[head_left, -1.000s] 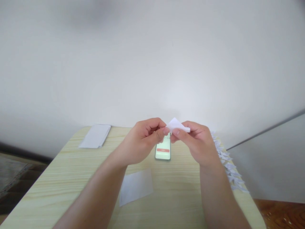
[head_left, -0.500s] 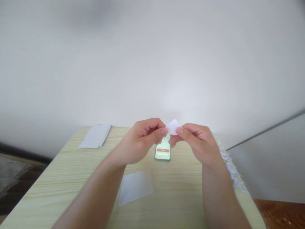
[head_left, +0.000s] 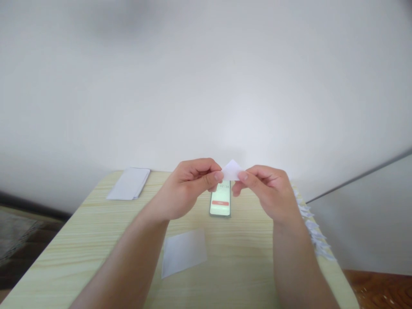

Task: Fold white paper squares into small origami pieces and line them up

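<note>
While the left hand (head_left: 189,189) and right hand (head_left: 269,191) pinch the paper (head_left: 232,171) between them, the phone (head_left: 220,195) shows blurred digits (head_left: 224,186) above a red button (head_left: 220,202), its lettering illegible.

Paper piece (head_left: 232,172) held between left hand (head_left: 188,188) and right hand (head_left: 270,189), above the table (head_left: 238,257).
On it, a phone (head_left: 220,209) is placed centrally, a sheet (head_left: 185,253) laid nearer, a stack (head_left: 128,184) set far left, folded shapes (head_left: 315,234) lined rightmost.

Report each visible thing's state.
Small white folded paper: raised, point up
Left hand: pinching it
Right hand: pinching it
Rectangular dark-edged phone: screen lit, partly covered
White rectangular paper stack: edges misaligned
White rectangular paper sheet: lying flat
Jagged white paper pieces: folded, bunched together
</note>
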The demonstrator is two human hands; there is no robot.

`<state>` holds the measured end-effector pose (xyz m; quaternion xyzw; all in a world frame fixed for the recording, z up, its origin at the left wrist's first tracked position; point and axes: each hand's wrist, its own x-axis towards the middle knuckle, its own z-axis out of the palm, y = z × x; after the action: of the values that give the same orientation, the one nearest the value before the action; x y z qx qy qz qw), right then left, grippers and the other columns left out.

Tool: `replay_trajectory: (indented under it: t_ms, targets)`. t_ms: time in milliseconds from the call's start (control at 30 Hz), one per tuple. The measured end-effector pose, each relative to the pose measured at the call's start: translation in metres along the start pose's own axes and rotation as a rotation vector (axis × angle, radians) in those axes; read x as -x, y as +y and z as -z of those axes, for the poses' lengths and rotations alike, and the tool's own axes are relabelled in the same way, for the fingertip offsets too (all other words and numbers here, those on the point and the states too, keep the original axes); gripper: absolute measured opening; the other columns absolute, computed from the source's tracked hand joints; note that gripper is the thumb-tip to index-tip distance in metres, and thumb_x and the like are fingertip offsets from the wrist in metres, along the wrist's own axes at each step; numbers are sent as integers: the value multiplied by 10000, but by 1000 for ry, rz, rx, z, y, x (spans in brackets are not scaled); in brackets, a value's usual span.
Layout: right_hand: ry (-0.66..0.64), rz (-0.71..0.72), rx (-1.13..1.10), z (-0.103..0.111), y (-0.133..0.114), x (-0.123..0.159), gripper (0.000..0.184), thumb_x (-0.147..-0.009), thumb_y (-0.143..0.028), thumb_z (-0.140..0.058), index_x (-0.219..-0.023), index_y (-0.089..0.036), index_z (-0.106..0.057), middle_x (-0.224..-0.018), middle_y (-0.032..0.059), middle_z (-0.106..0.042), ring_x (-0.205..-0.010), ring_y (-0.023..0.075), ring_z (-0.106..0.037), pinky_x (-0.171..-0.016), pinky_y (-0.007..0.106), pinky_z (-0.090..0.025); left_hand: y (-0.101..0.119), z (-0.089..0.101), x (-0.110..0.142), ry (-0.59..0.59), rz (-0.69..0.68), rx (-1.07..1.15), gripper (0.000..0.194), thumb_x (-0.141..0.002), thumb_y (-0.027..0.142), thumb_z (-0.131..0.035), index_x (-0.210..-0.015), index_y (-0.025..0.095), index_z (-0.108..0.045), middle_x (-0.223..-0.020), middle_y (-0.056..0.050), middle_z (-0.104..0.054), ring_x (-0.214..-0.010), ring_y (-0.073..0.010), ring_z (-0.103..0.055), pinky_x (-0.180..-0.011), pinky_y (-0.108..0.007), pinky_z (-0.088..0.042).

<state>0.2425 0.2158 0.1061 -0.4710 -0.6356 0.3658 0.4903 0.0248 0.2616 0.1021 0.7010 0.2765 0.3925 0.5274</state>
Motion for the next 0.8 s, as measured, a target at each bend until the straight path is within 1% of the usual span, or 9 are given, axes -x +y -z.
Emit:
replay_trajectory:
  t_ms: [100,200,300,367,433,567,633,700,800]
  targets:
    - [-22,16,-19,0,0,1,303,-964,-451,-695,-797,-208,-764,-782,39,-794,-743,184,-715,-641,300,-527,0,0,0,-11,12,18,282,-990,403,-635,-839,169,-681,-733,-7,-575,-730,-142,-504,-687,-282,-394]
    - [-31,19,2,-2,0,2,295,-963,-442,-701,-793,-205,-748,-755,22,-779,-650,140,-643,-582,272,-467,1,-2,0,-34,39,40,263,-997,413,-624,-917,174,-699,-798,-17,-618,-770,-147,-530,-710,-285,-423]
    - [-32,15,36,-5,-1,2,304,-966,-444,-697,-779,-205,-727,-730,3,-761,-577,103,-558,-537,254,-405,3,-3,-1,-26,50,-7,284,-1003,434,-612,-925,174,-694,-787,-9,-600,-764,-140,-523,-703,-284,-414]
    - [-28,17,34,-6,-1,1,315,-973,-447,-687,-771,-207,-711,-716,-4,-751,-568,98,-536,-533,251,-392,3,-4,-1,-14,42,-39,299,-1007,443,-604,-900,174,-677,-759,2,-568,-745,-133,-506,-690,-282,-398]
    - [-21,20,18,-7,-1,0,326,-982,-451,-673,-766,-209,-701,-707,-3,-747,-588,106,-547,-547,256,-398,3,-4,-1,-6,31,-52,309,-1011,444,-597,-872,174,-655,-749,9,-550,-733,-127,-493,-681,-278,-385]
    - [13,17,-22,-7,1,-1,325,-986,-451,-668,-767,-212,-698,-718,14,-758,-682,144,-623,-599,276,-431,5,-4,-1,10,5,-73,366,-1027,428,-571,-774,166,-597,-724,13,-540,-706,-115,-480,-669,-273,-369]
    - [32,16,-38,-7,1,-1,318,-978,-450,-680,-768,-212,-700,-716,18,-760,-695,154,-639,-613,286,-442,6,-5,-1,12,2,-75,381,-1032,417,-564,-749,162,-581,-718,10,-542,-699,-113,-477,-663,-272,-368]
    - [48,17,-49,-8,1,-1,323,-973,-450,-688,-757,-211,-696,-709,21,-759,-690,158,-642,-624,295,-451,4,-5,-2,15,2,-42,334,-1023,402,-584,-792,163,-605,-716,9,-543,-693,-113,-477,-652,-268,-371]
    - [60,12,-69,-9,1,-1,341,-973,-448,-688,-731,-208,-683,-697,23,-756,-679,160,-643,-644,305,-464,1,-6,-4,32,2,72,185,-993,369,-644,-1000,185,-640,-708,19,-557,-676,-117,-500,-634,-257,-394]
